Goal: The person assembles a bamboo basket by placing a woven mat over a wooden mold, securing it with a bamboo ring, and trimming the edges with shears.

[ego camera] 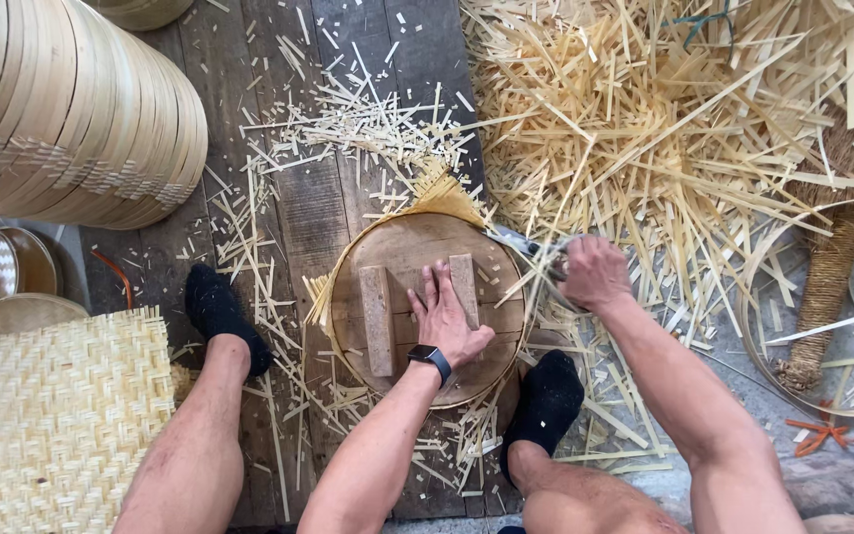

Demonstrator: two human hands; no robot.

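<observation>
My left hand (pixel 450 314) presses flat on a round wooden board (pixel 409 247) with two wooden blocks fixed across it; a bamboo hoop rims the board and woven strip ends stick out at its top. A black watch sits on that wrist. My right hand (pixel 593 272) grips metal shears (pixel 521 243) at the board's right edge, blades pointing toward the protruding strips. My feet in black socks (pixel 217 311) rest on both sides of the board.
A stack of round bamboo steamer rims (pixel 71 109) lies at upper left. A woven bamboo mat (pixel 51 415) is at lower left. A heap of cut bamboo strips (pixel 644 119) covers the upper right. A bamboo hoop and a hand broom (pixel 827 287) lie at right.
</observation>
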